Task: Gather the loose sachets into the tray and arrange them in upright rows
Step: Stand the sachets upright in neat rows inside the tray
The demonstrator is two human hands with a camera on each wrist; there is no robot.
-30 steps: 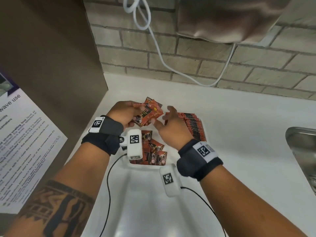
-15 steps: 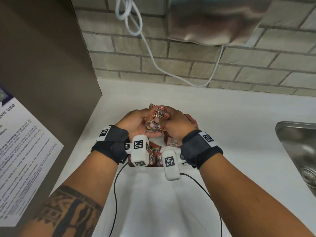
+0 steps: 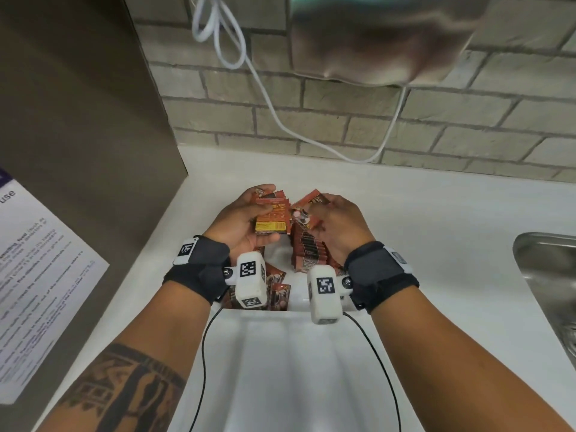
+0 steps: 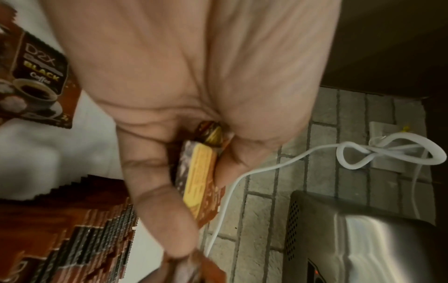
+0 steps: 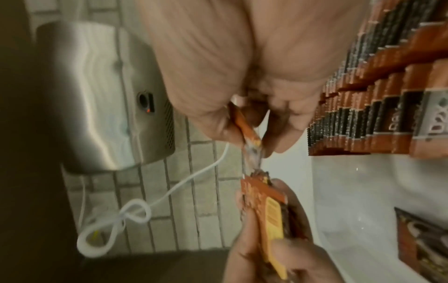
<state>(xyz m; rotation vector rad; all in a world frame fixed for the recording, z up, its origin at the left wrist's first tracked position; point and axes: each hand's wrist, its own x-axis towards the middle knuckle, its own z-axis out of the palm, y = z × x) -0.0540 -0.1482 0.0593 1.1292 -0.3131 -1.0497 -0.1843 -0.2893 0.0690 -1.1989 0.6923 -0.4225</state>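
Note:
My left hand (image 3: 249, 218) grips a small stack of orange coffee sachets (image 3: 271, 218), yellow label facing me, above the white tray (image 3: 296, 353). The same stack (image 4: 201, 178) shows edge-on between thumb and fingers in the left wrist view. My right hand (image 3: 335, 219) pinches a few sachets (image 3: 307, 210) just right of that stack; they (image 5: 247, 130) show edge-on in the right wrist view. An upright row of sachets (image 3: 310, 251) stands in the tray under my right hand, also the row (image 5: 378, 99). Loose sachets (image 3: 277, 291) lie flat at the tray's left, partly hidden by the wrist cameras.
A steel hand dryer (image 3: 383, 39) hangs on the brick wall with a looped white cable (image 3: 218, 35). A brown panel (image 3: 78, 120) bearing a printed notice (image 3: 34, 275) closes off the left. A steel sink (image 3: 551, 275) sits at the right of the white counter (image 3: 436, 229).
My hands came together over the tray, then parted slightly. The left now holds the stack squared with its label towards me, and the right has taken a few sachets.

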